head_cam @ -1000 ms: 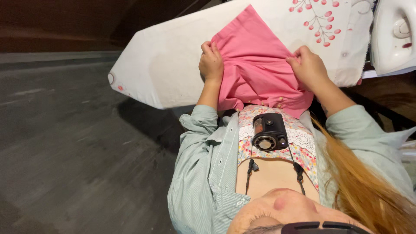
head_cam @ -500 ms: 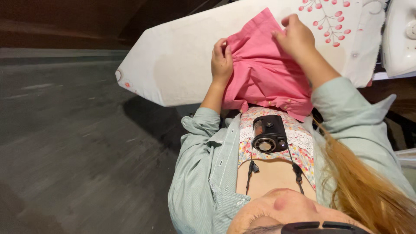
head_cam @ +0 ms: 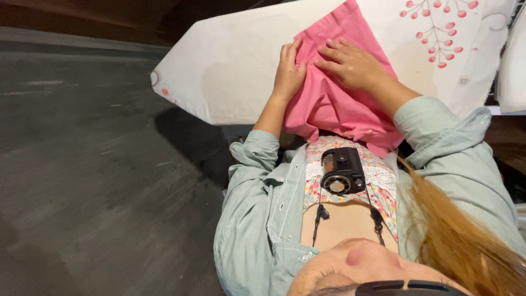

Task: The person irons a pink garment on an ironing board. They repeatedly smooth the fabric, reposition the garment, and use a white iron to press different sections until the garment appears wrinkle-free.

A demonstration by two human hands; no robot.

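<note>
I am standing over a dark grey floor [head_cam: 93, 181] that is showing pale scuffs and streaks, with the ironing board's shadow lying across it just beside me. The ironing board [head_cam: 230, 71], covered in white cloth with a red berry sprig print, is stretching across in front of me. A dim brown wall [head_cam: 109, 16] is running along behind.
</note>
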